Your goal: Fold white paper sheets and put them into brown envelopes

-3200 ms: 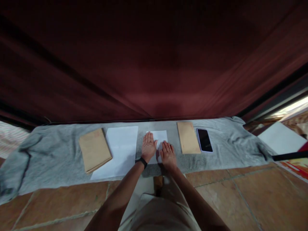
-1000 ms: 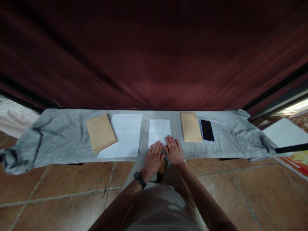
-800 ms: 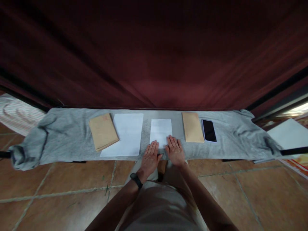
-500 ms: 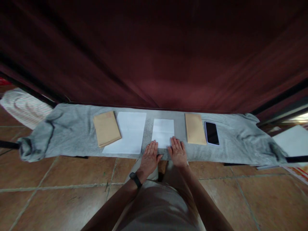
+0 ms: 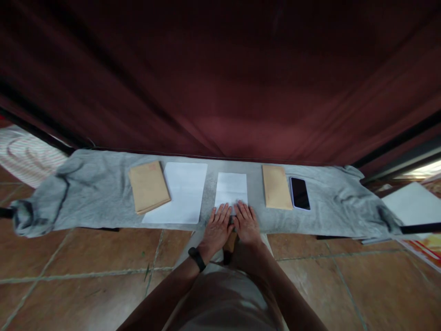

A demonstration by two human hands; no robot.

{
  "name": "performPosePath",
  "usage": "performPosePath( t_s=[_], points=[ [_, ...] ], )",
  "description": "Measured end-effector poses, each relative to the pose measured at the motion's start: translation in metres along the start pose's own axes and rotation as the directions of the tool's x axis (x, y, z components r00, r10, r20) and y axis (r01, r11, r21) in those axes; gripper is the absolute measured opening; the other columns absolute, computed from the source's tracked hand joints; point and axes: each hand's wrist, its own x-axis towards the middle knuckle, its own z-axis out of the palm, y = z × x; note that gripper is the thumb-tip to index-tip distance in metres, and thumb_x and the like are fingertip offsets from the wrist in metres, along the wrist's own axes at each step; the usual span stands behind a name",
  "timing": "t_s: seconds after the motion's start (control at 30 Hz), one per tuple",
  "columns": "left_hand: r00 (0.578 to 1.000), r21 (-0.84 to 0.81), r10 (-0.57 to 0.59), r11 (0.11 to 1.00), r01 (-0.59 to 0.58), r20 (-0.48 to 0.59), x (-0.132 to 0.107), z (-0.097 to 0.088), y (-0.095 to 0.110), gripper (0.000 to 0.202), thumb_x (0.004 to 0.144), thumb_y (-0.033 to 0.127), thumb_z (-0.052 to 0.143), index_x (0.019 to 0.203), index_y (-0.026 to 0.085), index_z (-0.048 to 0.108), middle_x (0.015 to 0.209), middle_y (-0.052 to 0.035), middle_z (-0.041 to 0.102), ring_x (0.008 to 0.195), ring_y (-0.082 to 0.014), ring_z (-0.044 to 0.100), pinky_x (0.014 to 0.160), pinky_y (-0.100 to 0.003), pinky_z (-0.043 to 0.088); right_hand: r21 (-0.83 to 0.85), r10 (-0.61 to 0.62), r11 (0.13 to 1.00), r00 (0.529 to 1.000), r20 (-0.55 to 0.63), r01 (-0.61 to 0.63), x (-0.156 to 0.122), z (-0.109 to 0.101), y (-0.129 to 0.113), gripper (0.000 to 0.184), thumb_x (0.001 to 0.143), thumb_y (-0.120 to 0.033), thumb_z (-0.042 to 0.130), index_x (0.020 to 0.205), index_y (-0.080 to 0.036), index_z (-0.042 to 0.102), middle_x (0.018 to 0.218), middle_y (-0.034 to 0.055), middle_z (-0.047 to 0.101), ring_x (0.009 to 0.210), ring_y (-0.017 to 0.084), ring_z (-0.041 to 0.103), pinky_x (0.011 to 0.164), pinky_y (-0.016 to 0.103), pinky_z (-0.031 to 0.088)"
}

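Head view, sole entry: one small white sheet [image 5: 231, 186], flat at the middle of a grey-draped counter [image 5: 330, 200], its near edge under the fingers. To the left, one large white sheet [image 5: 186, 191], its left side partly covered by a stack of brown envelopes [image 5: 149, 186], set askew. To the right, one single brown envelope [image 5: 276, 186], with a dark-screened phone [image 5: 300, 193] just beside it; whether those two touch cannot be told. At the far side, a dark red curtain [image 5: 220, 124]. Hazards, as judged: uneven pressure from the two palms could skew or crease the small sheet; a pull toward the near side could ruck the soft covering and shift everything on it; tugging the large sheet could drag the stack along. Pose: left hand [image 5: 216, 228], dark wristband [image 5: 196, 258] at the wrist, and right hand [image 5: 246, 225], both palm down, fingers extended toward the far side, thumbs inward and close together; both unclenched, grasping nothing, forearms converging from the near left and near right.
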Motion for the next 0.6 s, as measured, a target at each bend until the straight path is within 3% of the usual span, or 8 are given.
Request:
performPosePath(
  t_s=[0.27,0.37,0.43,0.5,0.6],
  points=[
    [1.0,-0.018,0.02,1.0,-0.02,-0.003,-0.008,0.001,-0.01,0.06,0.101,0.045,0.043,0.155,0.018,0.038,0.164,-0.0115,0.034,0.154,-0.0271,0.026,0.126,-0.05,0.024,-0.011,-0.031,0.999,0.999,0.028,0.031,-0.006,0.001,-0.002,0.047,0.106,-0.028,0.037,0.152,-0.021,0.046,0.159,0.0093,0.043,0.147,0.025,0.039,0.122,0.049,0.024],
    [0.997,-0.112,-0.067,0.992,0.063,-0.029,-0.008,0.001,-0.015,0.057,0.102,0.039,0.042,0.152,0.013,0.042,0.163,-0.0157,0.036,0.153,-0.0276,0.028,0.125,-0.049,0.028,-0.019,-0.025,0.999,0.999,0.036,0.026,-0.005,-0.001,-0.002,0.049,0.105,-0.031,0.041,0.153,-0.021,0.044,0.159,0.01,0.043,0.147,0.026,0.04,0.122,0.05,0.023],
    [0.984,-0.304,-0.175,0.94,0.156,-0.038,-0.004,0.001,-0.018,0.053,0.101,0.033,0.043,0.149,0.01,0.045,0.162,-0.0172,0.035,0.152,-0.0273,0.031,0.124,-0.047,0.029,-0.024,-0.007,1.0,0.999,0.035,0.008,-0.005,-0.003,-0.003,0.049,0.105,-0.032,0.042,0.153,-0.021,0.044,0.159,0.0101,0.043,0.146,0.027,0.04,0.122,0.05,0.023],
    [0.939,-0.582,-0.345,0.765,0.276,-0.008,0.005,0.0,-0.021,0.05,0.098,0.03,0.049,0.145,0.011,0.051,0.162,-0.0163,0.036,0.151,-0.0271,0.034,0.124,-0.045,0.03,-0.026,0.008,1.0,0.999,0.034,-0.007,-0.004,-0.004,-0.004,0.049,0.105,-0.032,0.042,0.152,-0.021,0.045,0.159,0.0096,0.043,0.145,0.027,0.041,0.122,0.05,0.023],
    [0.794,-0.847,-0.591,0.341,0.408,0.144,0.025,-0.003,-0.027,0.044,0.09,0.027,0.062,0.132,0.016,0.062,0.154,-0.0134,0.05,0.146,-0.0273,0.042,0.122,-0.043,0.032,-0.024,0.017,1.0,0.999,0.033,-0.016,-0.002,-0.005,-0.005,0.049,0.105,-0.032,0.042,0.152,-0.021,0.045,0.158,0.009,0.043,0.144,0.027,0.043,0.122,0.049,0.024]
  ],
)
